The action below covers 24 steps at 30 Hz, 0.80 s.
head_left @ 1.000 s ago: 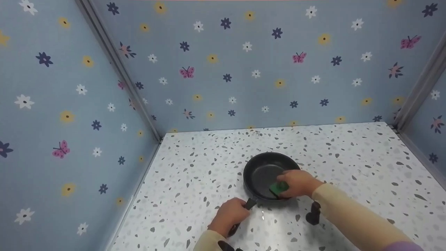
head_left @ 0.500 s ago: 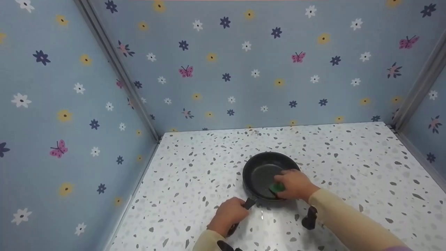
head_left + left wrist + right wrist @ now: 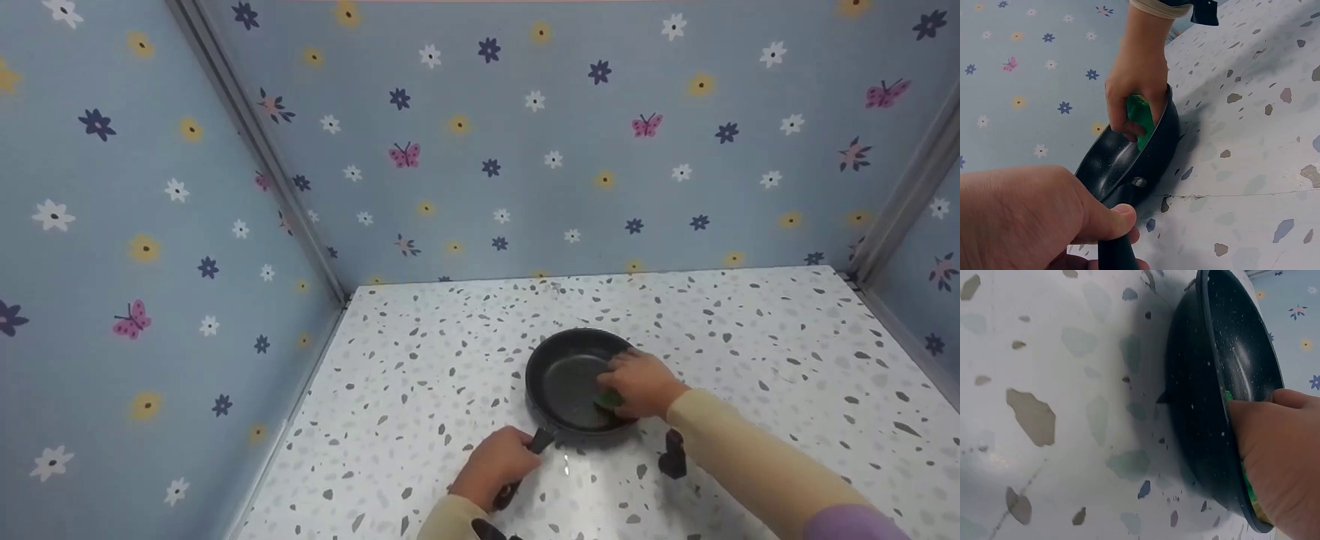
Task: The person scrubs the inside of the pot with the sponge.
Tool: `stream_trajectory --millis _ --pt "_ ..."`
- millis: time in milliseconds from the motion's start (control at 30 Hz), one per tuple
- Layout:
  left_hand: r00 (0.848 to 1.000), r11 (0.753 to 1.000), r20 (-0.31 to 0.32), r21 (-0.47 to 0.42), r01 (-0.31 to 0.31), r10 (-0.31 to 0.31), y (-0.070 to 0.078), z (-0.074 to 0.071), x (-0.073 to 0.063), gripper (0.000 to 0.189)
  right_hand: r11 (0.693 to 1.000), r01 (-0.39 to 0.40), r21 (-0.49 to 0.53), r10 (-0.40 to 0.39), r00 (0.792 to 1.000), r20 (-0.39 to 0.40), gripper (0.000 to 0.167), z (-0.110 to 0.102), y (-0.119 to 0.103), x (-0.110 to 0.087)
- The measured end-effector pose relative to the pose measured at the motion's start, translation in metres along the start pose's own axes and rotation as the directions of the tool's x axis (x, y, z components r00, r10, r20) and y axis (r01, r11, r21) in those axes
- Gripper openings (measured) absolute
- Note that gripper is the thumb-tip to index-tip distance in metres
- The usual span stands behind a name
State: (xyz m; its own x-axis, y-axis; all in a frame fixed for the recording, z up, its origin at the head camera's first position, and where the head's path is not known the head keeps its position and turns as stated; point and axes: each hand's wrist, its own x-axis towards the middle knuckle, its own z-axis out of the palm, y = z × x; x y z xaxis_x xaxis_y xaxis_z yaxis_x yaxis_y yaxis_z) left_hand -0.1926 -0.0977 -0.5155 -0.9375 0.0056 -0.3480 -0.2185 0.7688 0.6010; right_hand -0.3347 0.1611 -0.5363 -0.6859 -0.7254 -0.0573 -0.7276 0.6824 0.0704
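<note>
A black frying pan (image 3: 568,382) sits on the speckled tabletop, its handle (image 3: 1116,254) pointing toward me. My left hand (image 3: 496,463) grips that handle, with the thumb laid along its top in the left wrist view. Inside the pan, at its right side, my right hand (image 3: 641,384) holds a green sponge (image 3: 1140,119) against the inner surface. A yellowish edge of the sponge shows in the right wrist view, below the right hand (image 3: 1283,455); most of it is covered by the fingers. Small light specks dot the pan's inside and outer wall.
The white terrazzo-patterned tabletop (image 3: 420,360) spreads around the pan. Blue flowered panels (image 3: 525,150) stand at the back and both sides, with grey metal posts (image 3: 262,150) at the corners. Dark wrist-camera mounts (image 3: 673,454) hang by the sleeves.
My right hand has shifted slightly right and away from me along the pan's inner side, taking the sponge with it. The left hand and the pan stay almost in place.
</note>
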Motion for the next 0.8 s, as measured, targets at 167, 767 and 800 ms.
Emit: stream_trajectory --millis 167,767,800 --pt "1.0 1.0 0.027 -0.01 0.003 -0.003 0.003 0.001 -0.002 0.002 0.995 0.059 -0.083 -0.061 0.998 -0.023 0.038 -0.001 0.009 0.0" --pt "0.989 0.987 -0.143 0.155 0.043 -0.021 0.011 0.01 0.001 0.022 0.999 0.039 -0.025 -0.038 0.998 0.059 0.039 -0.012 0.021 -0.007" --pt "0.989 0.986 -0.148 0.159 0.044 -0.02 0.011 0.01 0.001 0.022 1.0 0.03 -0.01 -0.029 0.998 0.06 0.039 -0.011 0.02 -0.008"
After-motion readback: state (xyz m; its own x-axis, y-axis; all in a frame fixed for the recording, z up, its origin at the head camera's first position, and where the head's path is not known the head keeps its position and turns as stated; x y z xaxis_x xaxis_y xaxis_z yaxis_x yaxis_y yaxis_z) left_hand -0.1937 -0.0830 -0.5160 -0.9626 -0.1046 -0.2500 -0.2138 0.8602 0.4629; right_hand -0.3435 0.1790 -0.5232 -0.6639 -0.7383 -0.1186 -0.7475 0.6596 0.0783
